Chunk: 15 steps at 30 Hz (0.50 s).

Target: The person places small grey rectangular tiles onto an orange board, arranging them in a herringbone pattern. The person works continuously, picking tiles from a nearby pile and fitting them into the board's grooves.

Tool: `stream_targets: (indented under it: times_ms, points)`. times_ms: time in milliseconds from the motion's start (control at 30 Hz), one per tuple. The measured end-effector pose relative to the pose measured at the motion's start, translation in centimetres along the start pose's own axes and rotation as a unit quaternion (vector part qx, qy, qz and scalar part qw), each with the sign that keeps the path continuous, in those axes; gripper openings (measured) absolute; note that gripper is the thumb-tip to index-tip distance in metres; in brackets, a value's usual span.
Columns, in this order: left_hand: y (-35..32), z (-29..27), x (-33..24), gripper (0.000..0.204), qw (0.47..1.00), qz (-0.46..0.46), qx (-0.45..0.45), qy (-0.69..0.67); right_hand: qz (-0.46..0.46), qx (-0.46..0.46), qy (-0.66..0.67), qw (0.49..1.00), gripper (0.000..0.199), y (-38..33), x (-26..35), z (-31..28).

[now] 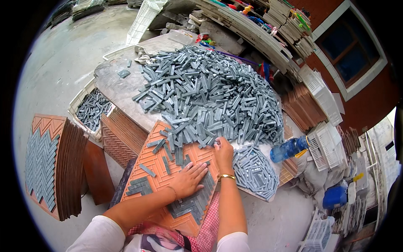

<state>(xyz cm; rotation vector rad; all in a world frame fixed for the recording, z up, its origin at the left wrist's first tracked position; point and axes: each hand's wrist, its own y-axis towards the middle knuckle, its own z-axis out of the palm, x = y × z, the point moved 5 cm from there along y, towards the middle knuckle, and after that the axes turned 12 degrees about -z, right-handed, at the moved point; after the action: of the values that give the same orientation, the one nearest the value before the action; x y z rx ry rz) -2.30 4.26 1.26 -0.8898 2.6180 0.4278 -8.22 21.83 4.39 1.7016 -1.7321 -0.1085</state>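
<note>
An orange herringbone-grooved tray lies tilted across my lap, partly filled with dark grey stone strips. My left hand rests flat on the strips near the middle of the tray, fingers stretched out. At the tray's upper right edge, beside the big heap of grey strips, is my right hand. Its fingers are curled together, and what they hold, if anything, is hidden. Several loose strips lie unaligned on the tray's upper left part.
Lighter strips form a smaller pile to the right, near a blue plastic bottle. On the left stand a stack of trays, topped by a filled one, and a white crate of strips. White baskets and a blue drum are farther right.
</note>
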Motion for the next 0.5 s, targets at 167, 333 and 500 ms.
stream_targets:
  times_ms: [167,333,500]
  points:
    - [-0.3,0.4,-0.1,0.064,1.0,-0.01,0.004,-0.024,0.099,0.017,0.071,0.992,0.014,-1.9,-0.3,-1.9]
    - [-0.2,-0.2,-0.4,0.063,1.0,-0.005,-0.001,-0.02,0.199,-0.057,0.175,0.963,0.012,-7.9,-2.6,-4.0]
    - [-0.3,-0.3,-0.2,0.063,1.0,-0.009,-0.004,-0.015,0.029,-0.032,0.003,0.999,0.013,-11.1,2.9,-5.4]
